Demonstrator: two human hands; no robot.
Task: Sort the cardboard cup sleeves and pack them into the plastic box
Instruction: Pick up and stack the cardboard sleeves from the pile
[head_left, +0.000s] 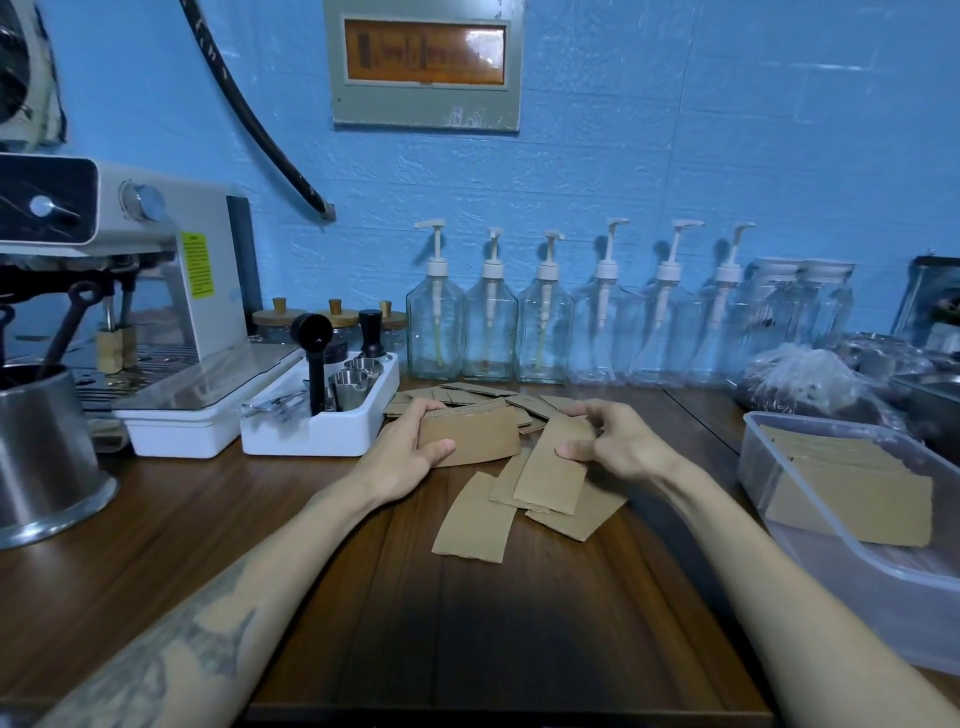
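My left hand (410, 447) grips a gathered stack of brown cardboard cup sleeves (480, 434), held on edge above the wooden counter. My right hand (608, 439) pinches the top end of a single flat sleeve (553, 475) that lies over a few loose sleeves (472, 519) on the counter. More sleeves (467, 395) lie scattered behind both hands. At the right edge stands the clear plastic box (831, 551), with a layer of sleeves (852, 483) stacked flat inside it.
A white tray of metal cups and tools (322, 410) sits just left of my left hand, next to an espresso machine (156, 291) and a steel pitcher (41, 452). Several clear pump bottles (545, 322) line the blue wall. Bagged goods (810, 379) lie at the back right.
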